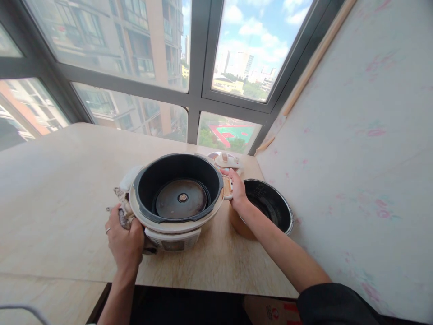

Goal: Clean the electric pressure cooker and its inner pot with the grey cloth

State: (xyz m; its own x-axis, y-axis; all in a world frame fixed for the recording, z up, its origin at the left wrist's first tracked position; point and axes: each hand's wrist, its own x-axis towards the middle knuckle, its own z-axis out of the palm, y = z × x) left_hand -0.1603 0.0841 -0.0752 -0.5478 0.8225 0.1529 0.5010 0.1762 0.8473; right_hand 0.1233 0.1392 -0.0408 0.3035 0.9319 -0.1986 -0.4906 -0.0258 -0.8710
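On the counter (pixel 50 189) stands one open rice cooker (pixel 176 198), one inner pot (pixel 270 207) just right of it. Left hand (pixel 125 239) presses one cloth (pixel 123 210) against its side; right hand (pixel 237 189) grips its handle (pixel 227 187).

The cooker (pixel 176 212) has a smooth cream plastic shell and a dull dark metal inside. The rag (pixel 122 208) is soft cloth. The counter (pixel 61 180) looks like pale, matt wood.

Cream cooker body (pixel 176 225) with black interior, dark inner pot (pixel 270 205), beige wood-grain counter (pixel 61 180), patterned cloth (pixel 123 210)
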